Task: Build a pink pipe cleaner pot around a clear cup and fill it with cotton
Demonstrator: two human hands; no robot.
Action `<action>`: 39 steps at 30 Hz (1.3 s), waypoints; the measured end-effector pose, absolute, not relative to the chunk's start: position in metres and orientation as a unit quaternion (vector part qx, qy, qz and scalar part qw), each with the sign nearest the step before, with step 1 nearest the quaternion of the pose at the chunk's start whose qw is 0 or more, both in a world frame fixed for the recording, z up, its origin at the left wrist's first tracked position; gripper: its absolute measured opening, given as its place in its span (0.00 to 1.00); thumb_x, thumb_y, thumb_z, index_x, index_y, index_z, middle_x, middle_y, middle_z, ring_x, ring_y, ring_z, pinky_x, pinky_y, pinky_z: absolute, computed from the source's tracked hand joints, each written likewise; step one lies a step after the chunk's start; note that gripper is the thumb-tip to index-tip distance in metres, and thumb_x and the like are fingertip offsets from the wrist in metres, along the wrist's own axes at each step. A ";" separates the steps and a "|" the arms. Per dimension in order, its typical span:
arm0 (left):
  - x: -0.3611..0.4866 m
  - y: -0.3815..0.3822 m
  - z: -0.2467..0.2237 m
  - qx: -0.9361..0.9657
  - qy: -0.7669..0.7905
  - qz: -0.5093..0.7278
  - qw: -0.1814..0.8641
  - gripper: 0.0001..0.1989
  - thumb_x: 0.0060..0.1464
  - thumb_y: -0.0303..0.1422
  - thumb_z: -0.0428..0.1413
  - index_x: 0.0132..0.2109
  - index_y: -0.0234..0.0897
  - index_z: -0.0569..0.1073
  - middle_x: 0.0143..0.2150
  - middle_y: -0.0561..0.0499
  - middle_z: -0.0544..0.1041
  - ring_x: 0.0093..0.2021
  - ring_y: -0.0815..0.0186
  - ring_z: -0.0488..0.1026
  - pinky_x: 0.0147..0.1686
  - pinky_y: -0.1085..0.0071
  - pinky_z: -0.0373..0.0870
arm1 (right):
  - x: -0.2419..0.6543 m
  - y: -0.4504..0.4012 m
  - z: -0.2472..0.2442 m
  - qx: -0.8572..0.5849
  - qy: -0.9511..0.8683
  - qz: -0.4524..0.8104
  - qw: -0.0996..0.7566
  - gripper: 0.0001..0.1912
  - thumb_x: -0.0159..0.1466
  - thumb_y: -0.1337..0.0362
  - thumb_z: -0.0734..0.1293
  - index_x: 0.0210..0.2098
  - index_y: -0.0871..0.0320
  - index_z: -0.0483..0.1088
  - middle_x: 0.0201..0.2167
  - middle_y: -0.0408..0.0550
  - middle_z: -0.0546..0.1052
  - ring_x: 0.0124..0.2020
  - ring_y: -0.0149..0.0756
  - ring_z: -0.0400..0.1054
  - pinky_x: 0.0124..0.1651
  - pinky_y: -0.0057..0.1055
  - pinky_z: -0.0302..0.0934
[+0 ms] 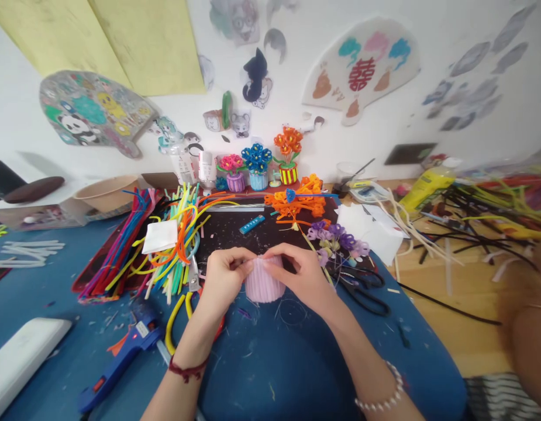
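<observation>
A small pale pink, ribbed cup-like pot (pixel 265 283), seemingly built from pipe cleaners, is held up over the blue mat. My left hand (pixel 228 273) pinches its upper rim from the left, thumb and forefinger together. On the right side, my right hand (pixel 299 270) grips the same rim, with the thumb pressed on the pot's front. Both sets of fingertips nearly meet at the top edge. The inside of the pot is hidden from me. Purple pipe-cleaner flowers (pixel 338 238) and black-handled scissors (pixel 362 289) lie just right of my right hand.
A blue glue gun (pixel 125 359) and yellow-handled pliers (pixel 176 321) lie to the left. Pipe-cleaner bundles (pixel 125 245) fill a red tray. Orange pipe-cleaner flowers (pixel 299 202) and finished flower pots (pixel 258 166) stand behind. A yellow bottle (pixel 428 186) is at right, and another person's arm (pixel 531 333) shows at the edge.
</observation>
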State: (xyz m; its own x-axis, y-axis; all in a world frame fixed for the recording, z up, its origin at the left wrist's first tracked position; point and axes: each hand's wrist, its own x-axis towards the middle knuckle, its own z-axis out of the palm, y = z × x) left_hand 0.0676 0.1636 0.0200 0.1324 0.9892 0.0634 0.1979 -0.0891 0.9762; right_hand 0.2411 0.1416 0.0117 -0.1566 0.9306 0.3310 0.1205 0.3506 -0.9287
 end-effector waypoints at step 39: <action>0.069 0.159 0.033 0.511 0.503 0.451 0.532 0.05 0.34 0.31 0.60 0.21 0.33 0.78 0.15 0.54 0.70 0.18 0.73 0.60 0.19 0.77 0.54 | 0.252 0.141 0.015 -0.341 -0.703 0.455 0.426 0.19 0.62 0.64 0.71 0.53 0.51 0.72 0.50 0.48 0.76 0.52 0.42 0.69 0.54 0.40 0.63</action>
State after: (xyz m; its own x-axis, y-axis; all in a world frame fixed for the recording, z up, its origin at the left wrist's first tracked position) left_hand 0.0687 0.1589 0.0328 0.0881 0.9934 -0.0739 0.0339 0.0711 0.9969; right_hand 0.2523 0.1412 0.0153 -0.4046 0.8675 0.2895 0.0908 0.3531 -0.9312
